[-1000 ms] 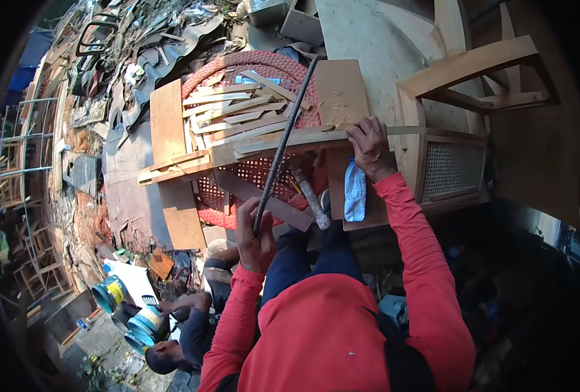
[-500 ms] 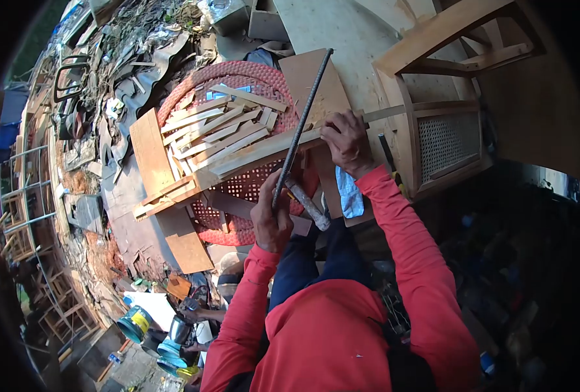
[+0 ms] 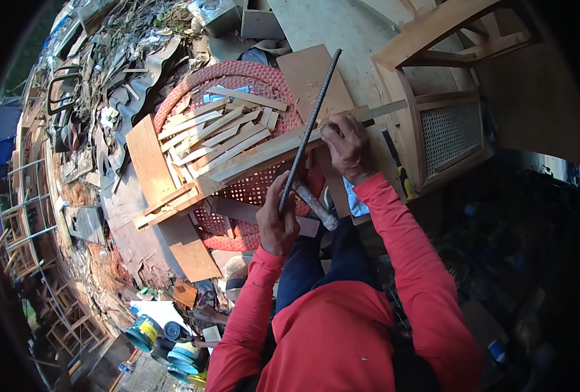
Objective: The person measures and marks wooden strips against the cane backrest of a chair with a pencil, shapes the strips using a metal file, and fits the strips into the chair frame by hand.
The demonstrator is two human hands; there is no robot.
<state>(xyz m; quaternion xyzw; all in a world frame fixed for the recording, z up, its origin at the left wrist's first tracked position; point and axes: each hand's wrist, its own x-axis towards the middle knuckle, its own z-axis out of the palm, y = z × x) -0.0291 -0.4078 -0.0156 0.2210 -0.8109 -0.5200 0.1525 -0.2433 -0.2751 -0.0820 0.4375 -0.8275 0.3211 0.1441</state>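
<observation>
dark ribbed rod [image 3: 314,117] is gripped near its lower end by the left hand [image 3: 277,222], long wooden strip [image 3: 257,159] is clasped by the right hand [image 3: 347,147], hands set apart, strip laid across a red woven surface [image 3: 267,77], wood pieces [image 3: 250,98] heaped there

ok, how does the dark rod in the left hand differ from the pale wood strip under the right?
Colour: the rod is dark, the strip pale wood.
Width: the rod is thinner than the strip.
Pose: the rod rises steeply across the view, the strip slants more gently behind it.

Shared: both are long and narrow, with the left hand on the rod, the right hand on the strip.
</observation>
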